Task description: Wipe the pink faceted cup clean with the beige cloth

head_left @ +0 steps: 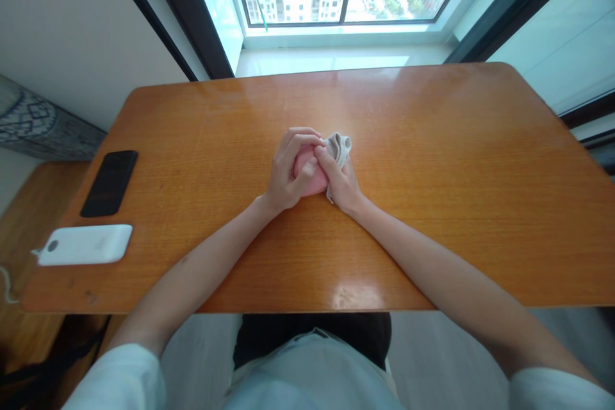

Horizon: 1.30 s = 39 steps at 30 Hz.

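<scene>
Pink object (314, 183) cradled, cloth (340, 148) gripped

Around the middle of the tabletop (442, 173), your left hand (282, 172) curls its fingers round the pink object, apparently to steady it; your right hand (344, 184) grasps the cloth against its side, probably so neither slips.

The person's forearms (223, 251) converge, the left grip (286, 173) curled, fingers (302, 139) arched, close beside the right grip (344, 187), thumb (327, 161) extended.
</scene>
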Tool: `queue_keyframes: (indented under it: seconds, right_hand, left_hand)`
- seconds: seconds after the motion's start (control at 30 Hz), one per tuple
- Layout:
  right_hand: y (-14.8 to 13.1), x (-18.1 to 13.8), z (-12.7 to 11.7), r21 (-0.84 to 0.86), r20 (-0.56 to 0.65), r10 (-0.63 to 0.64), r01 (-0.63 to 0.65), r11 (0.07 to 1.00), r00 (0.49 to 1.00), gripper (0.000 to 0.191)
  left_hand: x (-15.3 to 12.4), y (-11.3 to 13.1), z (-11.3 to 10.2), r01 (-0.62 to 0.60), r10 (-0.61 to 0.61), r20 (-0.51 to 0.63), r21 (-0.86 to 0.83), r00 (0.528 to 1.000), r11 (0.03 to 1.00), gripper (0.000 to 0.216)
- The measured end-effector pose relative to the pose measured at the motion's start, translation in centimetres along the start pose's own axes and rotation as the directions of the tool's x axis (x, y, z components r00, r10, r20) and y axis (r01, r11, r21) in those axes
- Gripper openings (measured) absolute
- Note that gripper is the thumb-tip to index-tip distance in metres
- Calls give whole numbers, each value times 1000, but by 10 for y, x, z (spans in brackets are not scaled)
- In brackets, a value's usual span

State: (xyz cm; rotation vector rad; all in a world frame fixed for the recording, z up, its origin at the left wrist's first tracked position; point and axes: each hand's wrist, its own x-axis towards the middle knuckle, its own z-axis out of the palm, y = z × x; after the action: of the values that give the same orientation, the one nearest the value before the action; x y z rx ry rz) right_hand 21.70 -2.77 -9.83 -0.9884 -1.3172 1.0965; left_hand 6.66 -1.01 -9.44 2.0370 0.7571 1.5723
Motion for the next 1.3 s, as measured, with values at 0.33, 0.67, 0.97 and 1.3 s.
queue_keyframes:
  seconds: [0.33, 0.67, 0.97, 1.3]
  right_hand:
    - [4, -2, 0, -5, -26, 16, -16, 1000, 1000, 51]
    - [5, -1, -2, -20, 15, -13, 13, 1000, 1000, 50]
    - [1, 1, -2, 10, 22, 6, -6, 1000, 1000, 52]
    - [4, 0, -1, 10, -16, -8, 8, 1000, 1000, 47]
  left_hand:
    - [19, 11, 5, 480, -499, 17, -302, 867, 824, 22]
    - [25, -7, 4, 669, -701, 92, -406, 708, 622, 34]
    - [1, 5, -2, 3, -2, -15, 7, 1000, 1000, 37]
    - [4, 3, -2, 64, -64, 8, -1, 998, 998, 28]
